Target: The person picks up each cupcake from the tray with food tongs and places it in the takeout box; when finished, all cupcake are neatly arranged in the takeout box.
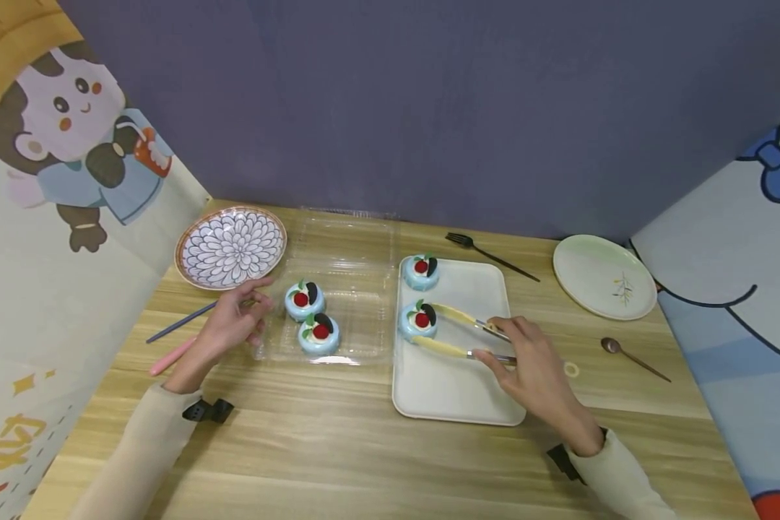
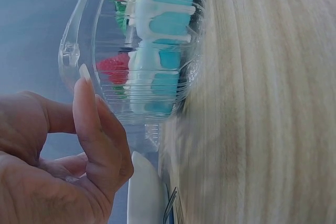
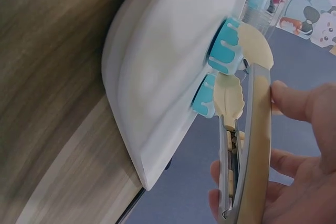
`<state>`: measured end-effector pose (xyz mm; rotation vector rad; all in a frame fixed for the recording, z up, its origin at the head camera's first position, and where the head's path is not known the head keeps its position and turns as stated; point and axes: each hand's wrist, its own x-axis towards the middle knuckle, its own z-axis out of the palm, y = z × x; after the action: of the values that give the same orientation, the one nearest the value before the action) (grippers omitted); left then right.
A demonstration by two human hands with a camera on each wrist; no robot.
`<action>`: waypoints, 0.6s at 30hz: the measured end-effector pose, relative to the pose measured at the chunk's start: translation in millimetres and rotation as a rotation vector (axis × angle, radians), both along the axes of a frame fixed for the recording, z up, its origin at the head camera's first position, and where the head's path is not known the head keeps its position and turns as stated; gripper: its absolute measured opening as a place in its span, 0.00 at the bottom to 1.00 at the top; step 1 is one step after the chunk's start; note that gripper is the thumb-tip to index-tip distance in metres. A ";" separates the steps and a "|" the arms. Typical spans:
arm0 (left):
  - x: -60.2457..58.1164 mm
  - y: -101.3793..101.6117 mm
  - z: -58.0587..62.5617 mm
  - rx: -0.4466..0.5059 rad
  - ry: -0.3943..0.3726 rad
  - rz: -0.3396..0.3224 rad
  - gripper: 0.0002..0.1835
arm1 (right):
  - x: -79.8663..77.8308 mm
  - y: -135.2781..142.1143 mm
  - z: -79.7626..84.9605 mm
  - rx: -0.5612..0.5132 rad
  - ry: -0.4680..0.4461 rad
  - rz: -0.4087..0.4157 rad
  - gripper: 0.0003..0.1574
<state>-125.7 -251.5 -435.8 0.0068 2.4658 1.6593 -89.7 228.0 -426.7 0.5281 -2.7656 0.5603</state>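
My right hand [image 1: 536, 365] holds a pair of tongs [image 1: 451, 314] with cream-coloured tips and metal arms. Their spread tips lie on either side of a blue toy cake [image 1: 411, 328] with a red berry on top, at the left edge of the white tray [image 1: 458, 393]. Behind it on the tray sits another blue cake [image 1: 420, 273]. My left hand [image 1: 230, 325] is at the left side of a clear plastic container [image 1: 364, 318], fingers loosely bent, one fingertip right at its rim [image 2: 68, 69] in the left wrist view. Inside the container stand two similar cakes [image 1: 319, 339].
A flower-patterned bowl [image 1: 230, 249] stands back left, with a blue stick [image 1: 180, 323] and a pink handle [image 1: 172, 355] near the left arm. Behind the tray lies a black fork [image 1: 494, 258]. On the right are a pale plate [image 1: 591, 278] and a brown spoon [image 1: 633, 357].
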 end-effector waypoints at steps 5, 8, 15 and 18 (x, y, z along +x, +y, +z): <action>0.2 -0.2 -0.6 -0.003 0.003 -0.003 0.29 | -0.8 3.6 -0.3 -0.001 -0.002 -0.007 0.33; 0.5 -0.7 -1.6 -0.004 -0.001 -0.002 0.29 | -1.9 7.7 -0.2 -0.005 -0.001 -0.018 0.34; 0.6 -1.1 -1.9 -0.007 0.014 -0.007 0.29 | -3.9 16.8 -2.8 -0.017 0.015 -0.039 0.33; 0.5 -0.9 -2.0 -0.005 0.021 -0.008 0.28 | -4.6 18.5 -3.3 -0.021 0.021 -0.040 0.33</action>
<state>-125.3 -252.4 -437.7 0.0333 2.4813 1.6588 -94.3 246.4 -430.0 0.4707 -2.7406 0.5703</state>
